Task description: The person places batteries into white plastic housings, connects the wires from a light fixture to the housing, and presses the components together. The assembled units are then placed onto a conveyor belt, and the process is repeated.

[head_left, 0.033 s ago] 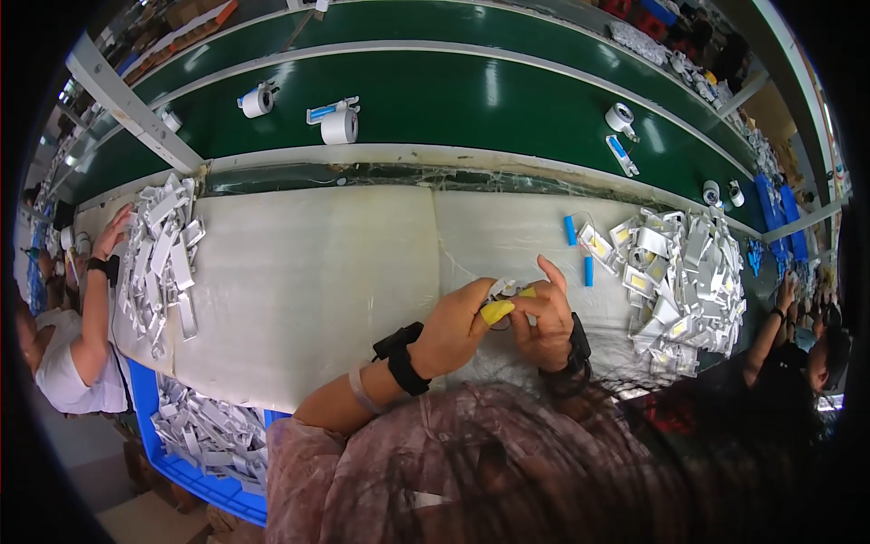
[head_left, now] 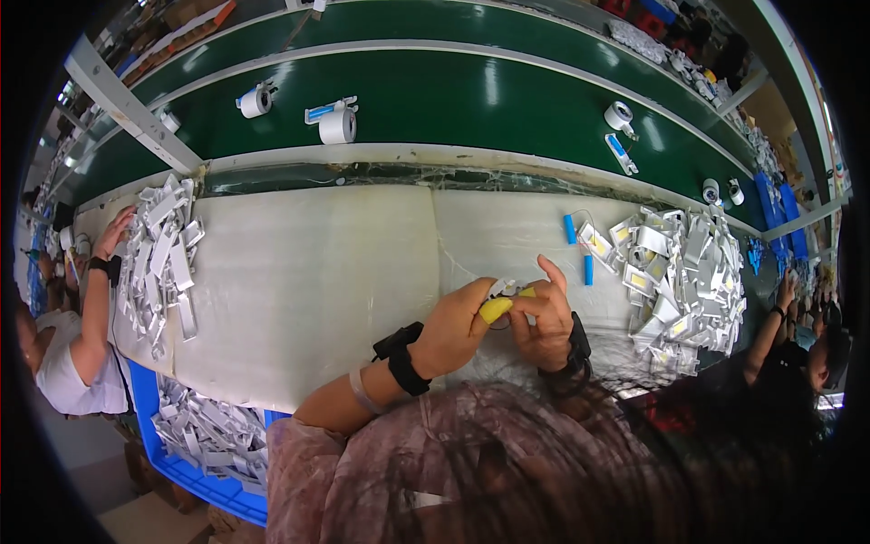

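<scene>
Fingers (head_left: 535, 315) are hiding most of a small white part (head_left: 504, 287), so I cannot tell which way its long side is pointing; the bit that shows is sticking out at the top, away from the person's body. It is sitting between the two hands, above a pale mat (head_left: 317, 272).

At the lower left, a blue tub (head_left: 207, 493) is holding lots of white and silvery pieces (head_left: 213, 431).

The small white part is looking bumpy, and yellow bits (head_left: 496, 311) are showing next to it; I cannot tell if they belong to it or are finger covers.

The left hand (head_left: 453, 328) is pinching it, fingers curled in tight. The right hand (head_left: 546, 334) is bending around its other side, one finger sticking up; I cannot tell if it is gripping.
</scene>
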